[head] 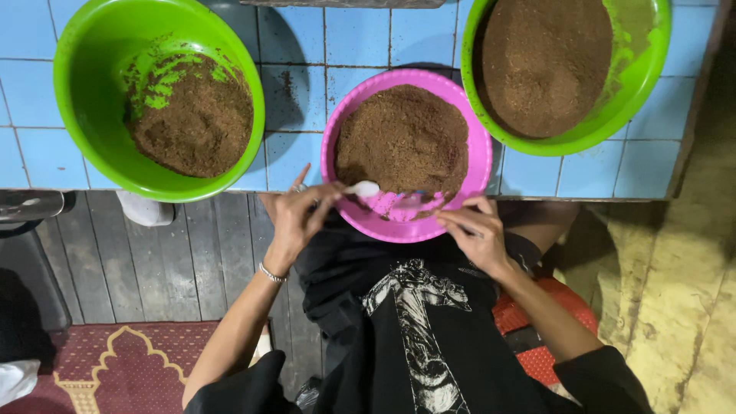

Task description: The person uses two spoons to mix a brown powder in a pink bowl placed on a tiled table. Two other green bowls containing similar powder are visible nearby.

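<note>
My left hand [295,218] pinches a small white spoon [363,188] over the near rim of the pink plastic bowl [481,165], which overhangs the blue-tiled tabletop's [46,149] near edge. It holds coarse brown powder [402,138]. My right hand [477,230] grips its smooth rim.

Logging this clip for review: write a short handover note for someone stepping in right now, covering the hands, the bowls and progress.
Left hand holds a small white spoon at the near rim of the pink bowl. Right hand steadies that rim. The pink bowl sits at the tiled counter edge, mostly full of brown powder, its near side scooped bare. Two green bowls, left and right, also hold brown powder. Most powder remains.
</note>
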